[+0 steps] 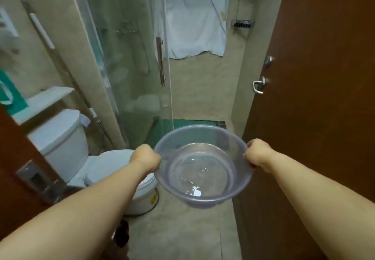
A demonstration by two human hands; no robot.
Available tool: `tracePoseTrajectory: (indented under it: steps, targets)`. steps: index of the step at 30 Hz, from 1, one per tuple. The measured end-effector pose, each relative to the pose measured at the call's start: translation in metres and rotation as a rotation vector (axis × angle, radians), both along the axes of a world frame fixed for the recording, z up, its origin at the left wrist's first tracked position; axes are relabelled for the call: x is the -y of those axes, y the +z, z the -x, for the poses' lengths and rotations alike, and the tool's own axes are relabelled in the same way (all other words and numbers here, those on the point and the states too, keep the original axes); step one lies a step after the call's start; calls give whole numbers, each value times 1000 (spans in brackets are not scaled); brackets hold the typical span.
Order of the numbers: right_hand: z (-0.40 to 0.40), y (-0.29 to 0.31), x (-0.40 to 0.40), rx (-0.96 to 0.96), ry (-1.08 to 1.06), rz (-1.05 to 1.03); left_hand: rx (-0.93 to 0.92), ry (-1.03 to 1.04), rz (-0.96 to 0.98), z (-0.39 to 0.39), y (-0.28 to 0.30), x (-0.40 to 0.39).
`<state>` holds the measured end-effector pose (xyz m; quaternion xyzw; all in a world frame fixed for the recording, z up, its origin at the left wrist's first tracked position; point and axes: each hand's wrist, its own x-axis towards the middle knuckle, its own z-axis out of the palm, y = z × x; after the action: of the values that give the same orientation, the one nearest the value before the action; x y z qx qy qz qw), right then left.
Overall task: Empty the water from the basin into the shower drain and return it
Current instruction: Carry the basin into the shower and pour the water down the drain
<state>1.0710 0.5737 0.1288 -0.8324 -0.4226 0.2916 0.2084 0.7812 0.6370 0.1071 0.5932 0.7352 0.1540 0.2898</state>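
Note:
A clear, faintly purple plastic basin (203, 138) is held level in front of me over the bathroom floor, with a shallow layer of water glinting at its bottom. My left hand (145, 157) grips its left rim and my right hand (257, 154) grips its right rim. Ahead stands the shower stall with a curved glass door (129, 60) slid partly open, leaving a gap on the right. On the shower floor lies a green mat (192, 122) with a strip drain (220, 123) at its right end.
A white toilet (67, 148) stands at the left, close to my left arm. A brown wooden door (316, 77) with a metal handle (258, 86) is open at the right. A white towel (194, 26) hangs on the far wall, beside a wire rack (243, 23).

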Motion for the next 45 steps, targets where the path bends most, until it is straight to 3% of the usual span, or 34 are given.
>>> tracePoseTrajectory:
  steps: [5, 14, 32, 45]
  targets:
    - [-41, -6, -98, -38, 44, -8, 153, 64, -39, -37, -7, -78]
    - [-98, -12, -266, -9, 62, -9, 234, 59, -61, -88, -8, -222]
    - [-178, -61, -587, -82, -114, -119, 71, -87, -52, -182, -37, -602]
    - [-259, -63, -791, -23, -2, -56, 133, 67, 20, -264, -56, -771]
